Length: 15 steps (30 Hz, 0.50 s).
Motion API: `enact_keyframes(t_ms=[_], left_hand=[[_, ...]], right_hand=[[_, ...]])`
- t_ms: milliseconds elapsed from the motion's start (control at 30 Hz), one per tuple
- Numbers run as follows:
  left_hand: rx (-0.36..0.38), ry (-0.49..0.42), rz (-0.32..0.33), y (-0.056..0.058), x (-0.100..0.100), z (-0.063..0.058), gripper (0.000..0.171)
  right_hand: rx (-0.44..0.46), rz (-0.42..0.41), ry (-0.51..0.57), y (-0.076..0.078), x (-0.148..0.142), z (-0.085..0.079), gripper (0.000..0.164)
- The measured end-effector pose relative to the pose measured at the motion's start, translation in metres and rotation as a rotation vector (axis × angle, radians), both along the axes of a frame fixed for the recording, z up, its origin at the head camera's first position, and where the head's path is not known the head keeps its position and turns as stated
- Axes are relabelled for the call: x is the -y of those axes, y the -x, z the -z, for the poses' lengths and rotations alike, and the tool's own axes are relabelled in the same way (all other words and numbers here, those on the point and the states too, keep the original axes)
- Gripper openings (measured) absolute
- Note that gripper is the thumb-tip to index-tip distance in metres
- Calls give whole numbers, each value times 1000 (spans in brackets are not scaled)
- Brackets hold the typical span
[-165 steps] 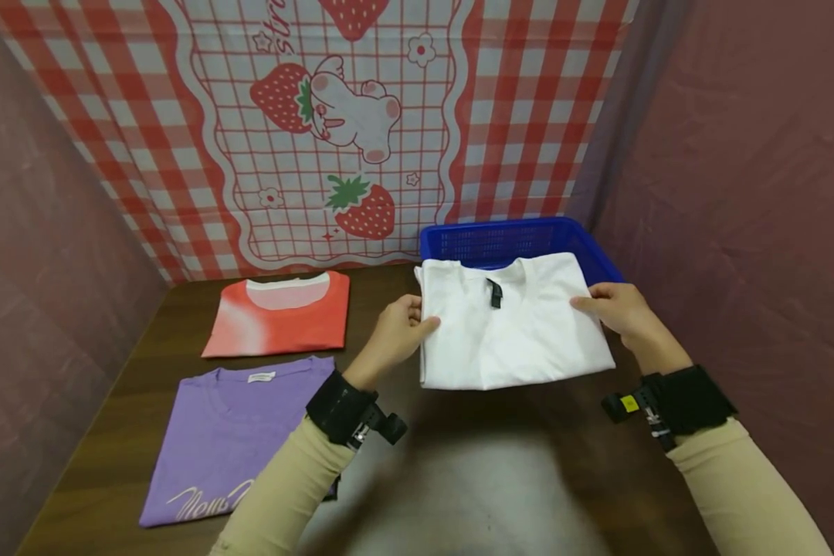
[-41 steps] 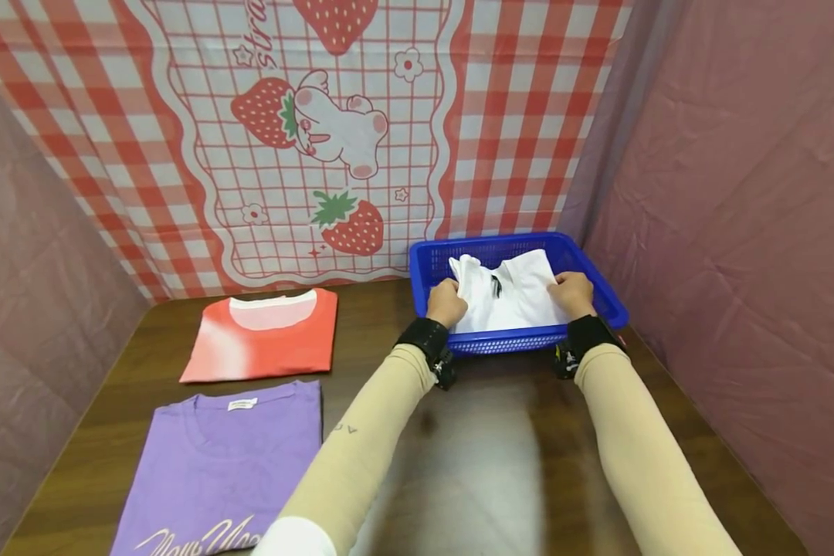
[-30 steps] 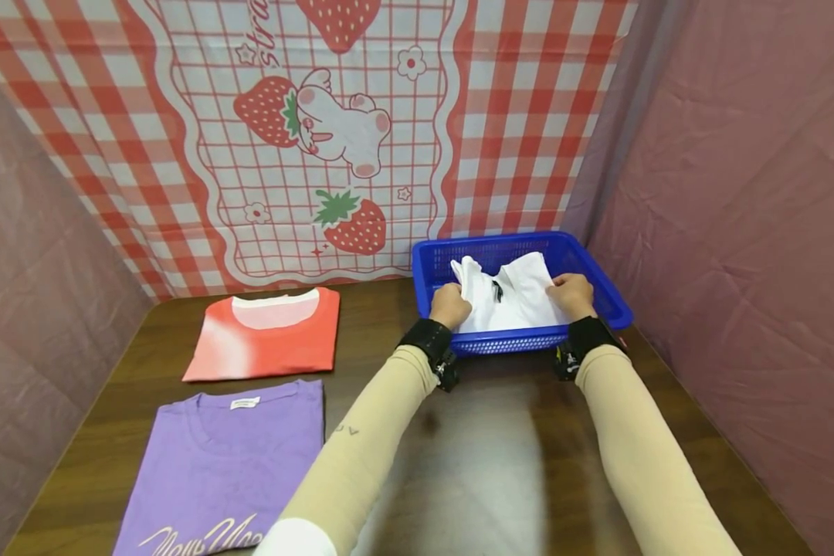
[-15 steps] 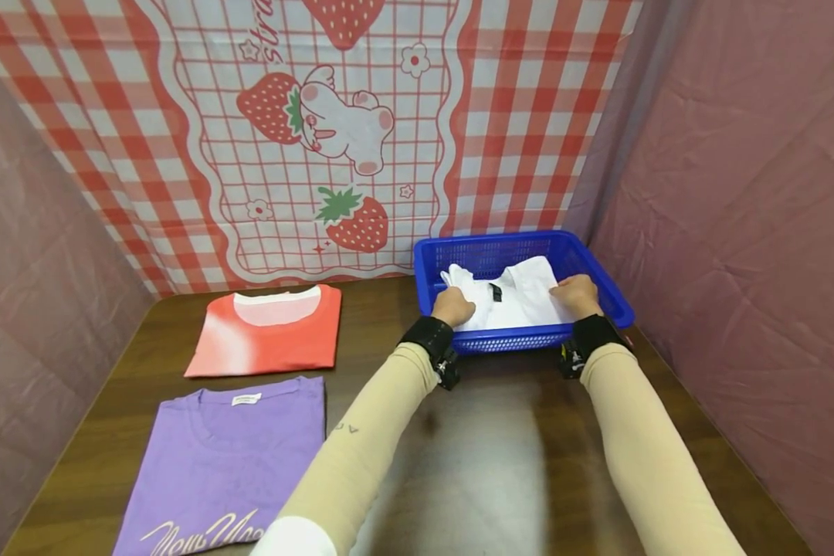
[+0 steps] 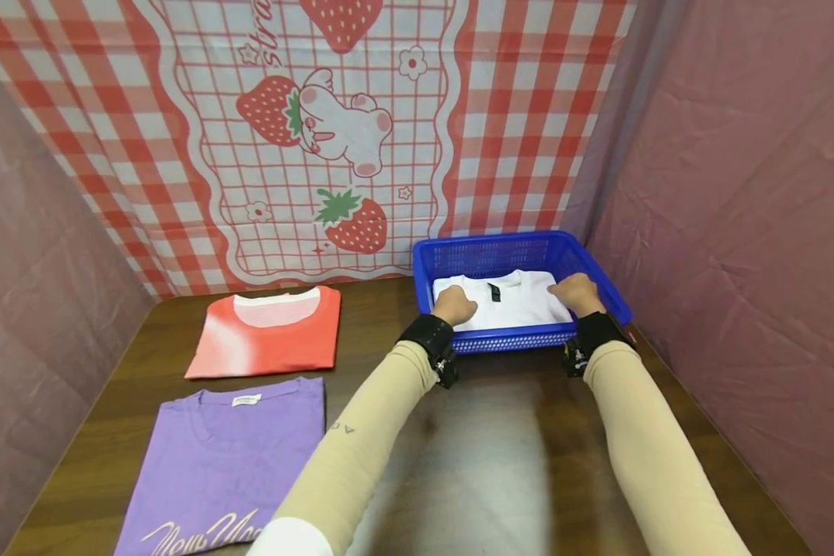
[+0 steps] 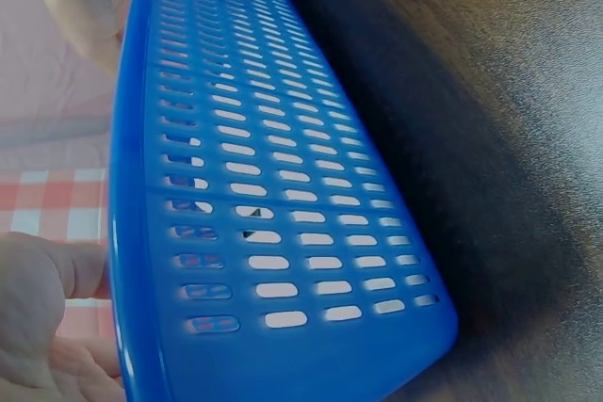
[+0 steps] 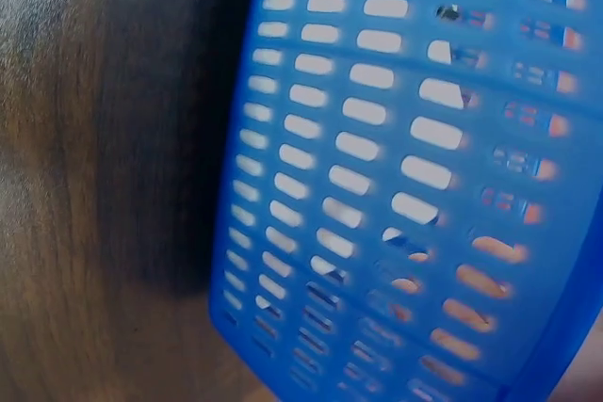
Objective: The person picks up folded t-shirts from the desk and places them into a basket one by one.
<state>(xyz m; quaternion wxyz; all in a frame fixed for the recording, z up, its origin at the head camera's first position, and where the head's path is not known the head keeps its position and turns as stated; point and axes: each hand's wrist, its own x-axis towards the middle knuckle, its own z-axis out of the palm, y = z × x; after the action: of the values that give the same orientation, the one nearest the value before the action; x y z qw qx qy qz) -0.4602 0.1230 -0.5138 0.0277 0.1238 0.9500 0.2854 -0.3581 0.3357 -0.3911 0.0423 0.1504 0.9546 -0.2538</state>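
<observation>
A folded white T-shirt (image 5: 517, 297) with a black neck label lies flat in a blue plastic basket (image 5: 507, 340). My left hand (image 5: 453, 306) is over the shirt's left part, thumb pointing right. In the left wrist view a gap shows between the thumb and fingers of the left hand (image 6: 47, 313), and the fingertips are hidden behind the rim. At the shirt's right edge is my right hand (image 5: 577, 295), thumb toward the cloth. The right wrist view shows its fingers only in part, through the basket slots. I cannot tell whether either hand still grips the shirt.
To the left, a folded red-and-white T-shirt (image 5: 267, 332) lies behind a folded purple T-shirt (image 5: 236, 455) on the dark wooden table (image 5: 486, 463). A checked strawberry cloth (image 5: 514, 116) hangs behind the basket; a pink curtain (image 5: 750, 216) is on the right.
The white T-shirt has gone from above the table down into the basket with both hands. In the last half second its raised collar end has settled flat; the hands have barely moved.
</observation>
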Motion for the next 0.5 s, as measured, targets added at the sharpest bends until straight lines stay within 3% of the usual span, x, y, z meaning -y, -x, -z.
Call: enact_keyframes(t_ms=[100, 133, 200, 267, 333, 367, 400, 500], left_hand=[[71, 15, 11, 6, -4, 7, 32], [74, 22, 4, 9, -6, 11, 31], [42, 7, -11, 15, -9, 20, 29], [23, -5, -11, 20, -9, 26, 28], [-12, -23, -6, 20, -8, 25, 26], [-37, -33, -8, 18, -7, 23, 24], [-31, -18, -17, 3, -5, 8, 23], [33, -20, 1, -18, 2, -22, 23]], right_hand=[[-13, -43, 34, 20, -15, 19, 49], [-46, -60, 34, 34, -26, 34, 49], [-114, -100, 19, 61, -48, 63, 49], [-118, -118, 16, 72, -56, 73, 50], [-125, -109, 6, 69, -51, 69, 51], [-100, -97, 18, 58, -41, 57, 50], [-76, -90, 24, 44, -30, 42, 49], [-71, -87, 20, 10, -2, 10, 47]])
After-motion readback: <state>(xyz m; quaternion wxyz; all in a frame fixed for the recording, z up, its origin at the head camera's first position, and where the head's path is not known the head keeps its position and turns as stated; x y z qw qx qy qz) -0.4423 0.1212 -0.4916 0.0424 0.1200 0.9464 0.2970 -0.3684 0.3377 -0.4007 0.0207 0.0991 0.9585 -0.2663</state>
